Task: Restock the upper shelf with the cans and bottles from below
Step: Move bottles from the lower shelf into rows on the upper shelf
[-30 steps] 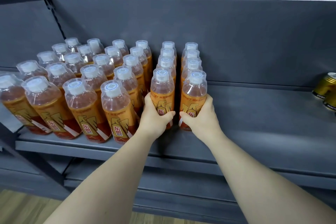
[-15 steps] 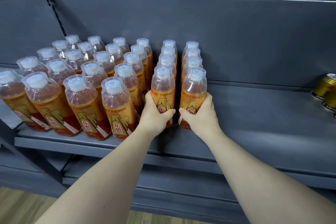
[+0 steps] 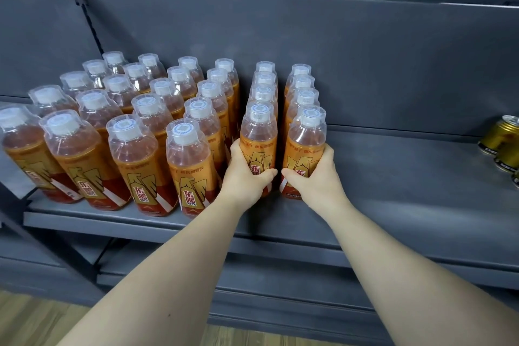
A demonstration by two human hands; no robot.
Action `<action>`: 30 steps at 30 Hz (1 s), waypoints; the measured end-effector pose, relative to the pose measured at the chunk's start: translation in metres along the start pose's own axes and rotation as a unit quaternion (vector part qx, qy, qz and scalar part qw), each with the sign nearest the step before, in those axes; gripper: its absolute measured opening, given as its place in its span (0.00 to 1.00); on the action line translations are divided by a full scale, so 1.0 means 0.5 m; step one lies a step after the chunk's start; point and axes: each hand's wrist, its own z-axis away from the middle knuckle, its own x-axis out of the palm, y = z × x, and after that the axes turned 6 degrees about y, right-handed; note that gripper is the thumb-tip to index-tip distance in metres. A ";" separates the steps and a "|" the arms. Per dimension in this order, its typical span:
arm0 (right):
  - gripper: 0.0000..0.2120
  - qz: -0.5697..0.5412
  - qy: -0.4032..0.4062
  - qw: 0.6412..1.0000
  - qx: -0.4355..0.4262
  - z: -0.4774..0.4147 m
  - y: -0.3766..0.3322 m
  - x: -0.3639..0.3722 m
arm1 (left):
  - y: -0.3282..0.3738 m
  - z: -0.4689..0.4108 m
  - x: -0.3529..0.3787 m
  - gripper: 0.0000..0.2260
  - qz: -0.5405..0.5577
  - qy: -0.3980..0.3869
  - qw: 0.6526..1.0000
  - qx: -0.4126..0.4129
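Observation:
Several rows of orange drink bottles with clear caps stand on the dark grey shelf (image 3: pixel 393 177). My left hand (image 3: pixel 245 180) grips the front bottle (image 3: pixel 258 135) of the second row from the right. Beside it, my right hand (image 3: pixel 314 177) grips the front bottle (image 3: pixel 306 140) of the rightmost row. Both bottles stand upright on the shelf, with more bottles lined up behind them. The remaining rows (image 3: pixel 120 135) fill the shelf's left half.
Gold cans (image 3: pixel 502 137) lie at the shelf's far right edge. Bare shelf stretches between the rightmost bottle row and the cans. The grey back panel (image 3: pixel 337 64) rises behind. A lower shelf (image 3: pixel 280 284) and wooden floor (image 3: pixel 33 323) show below.
Both hands, each with its bottle, have slid slightly back on the shelf, closing up the two rows. The grips are unchanged.

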 end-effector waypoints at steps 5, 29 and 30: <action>0.44 0.014 -0.027 0.999 0.018 0.009 -0.006 -0.020 | 0.009 0.005 -0.003 0.43 0.004 0.003 1.000 -0.011; 0.31 0.311 -0.079 0.946 -0.033 0.335 -0.038 -0.087 | -0.018 0.273 -0.118 0.26 -0.371 -0.140 0.897 0.197; 0.31 0.324 -0.089 0.941 -0.037 0.350 -0.034 -0.089 | -0.020 0.285 -0.119 0.27 -0.379 -0.148 0.891 0.201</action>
